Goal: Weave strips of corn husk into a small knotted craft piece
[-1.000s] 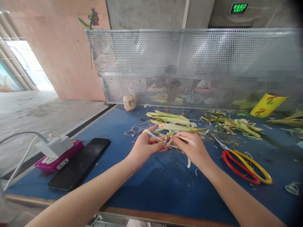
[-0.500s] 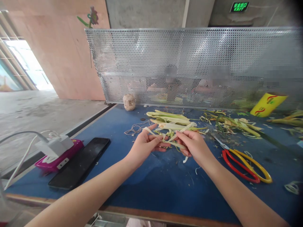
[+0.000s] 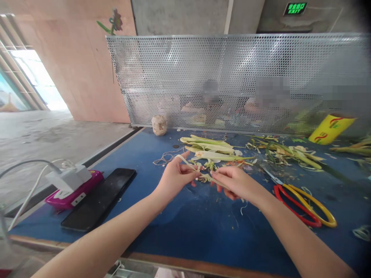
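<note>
My left hand [image 3: 176, 178] and my right hand [image 3: 233, 182] meet over the blue table top [image 3: 185, 227], both pinching thin pale leaf strips [image 3: 203, 174] that run between them. The left fingers are closed on one strip end that sticks up past the thumb. The right fingers are curled round the other ends. Just behind my hands lies a pile of pale green stalks [image 3: 213, 148].
Red and yellow scissors [image 3: 301, 200] lie right of my right hand. A black phone [image 3: 100, 199] and a pink box with a white charger [image 3: 72, 185] sit at the left. A perforated metal screen [image 3: 232, 77] stands at the back, people behind it. Leaf scraps [image 3: 286, 152] and a yellow can [image 3: 330, 129] are far right.
My right hand has dropped slightly and moved a little right, pulling the strips out flatter. The strip that stuck up by the stalks half a second ago is down.
</note>
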The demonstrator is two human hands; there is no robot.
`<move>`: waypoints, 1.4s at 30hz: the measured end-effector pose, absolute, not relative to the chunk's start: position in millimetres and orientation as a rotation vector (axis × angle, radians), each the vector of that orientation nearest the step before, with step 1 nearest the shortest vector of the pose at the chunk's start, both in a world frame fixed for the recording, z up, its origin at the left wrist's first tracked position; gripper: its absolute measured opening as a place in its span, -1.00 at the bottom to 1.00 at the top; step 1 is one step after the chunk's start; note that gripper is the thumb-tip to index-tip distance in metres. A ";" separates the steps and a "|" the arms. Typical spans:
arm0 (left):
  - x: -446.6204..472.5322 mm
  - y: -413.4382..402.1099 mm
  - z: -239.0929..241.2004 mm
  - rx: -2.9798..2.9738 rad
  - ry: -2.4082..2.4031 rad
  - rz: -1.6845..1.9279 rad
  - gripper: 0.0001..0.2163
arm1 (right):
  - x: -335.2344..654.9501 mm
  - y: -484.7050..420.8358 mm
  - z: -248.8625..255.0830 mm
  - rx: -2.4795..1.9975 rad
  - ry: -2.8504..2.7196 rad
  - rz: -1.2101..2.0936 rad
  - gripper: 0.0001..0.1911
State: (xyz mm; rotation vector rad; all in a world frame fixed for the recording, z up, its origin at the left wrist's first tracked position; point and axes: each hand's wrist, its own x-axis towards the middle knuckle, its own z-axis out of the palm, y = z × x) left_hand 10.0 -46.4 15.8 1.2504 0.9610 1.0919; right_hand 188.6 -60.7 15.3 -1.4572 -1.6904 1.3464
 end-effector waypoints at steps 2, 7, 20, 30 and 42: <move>9.3 -45.6 17.0 1.270 1.000 1.103 -0.27 | 191.9 -62.7 18.1 -1.409 -1.789 1.420 -0.69; 10.6 -46.2 16.1 1.323 0.989 1.055 -0.29 | 193.5 -67.7 20.6 -1.106 -1.797 1.647 -0.73; 12.0 -53.3 5.6 1.487 0.808 0.861 -0.18 | 197.7 -59.8 17.6 -0.753 -1.607 1.677 -0.44; 11.7 -50.5 5.2 1.422 0.756 0.766 -0.55 | 195.1 -55.7 12.9 -0.983 -1.785 1.163 -0.81; 15.0 -52.8 14.4 1.227 0.837 0.829 -0.65 | 193.8 -58.0 12.1 -1.184 -1.990 0.841 -0.73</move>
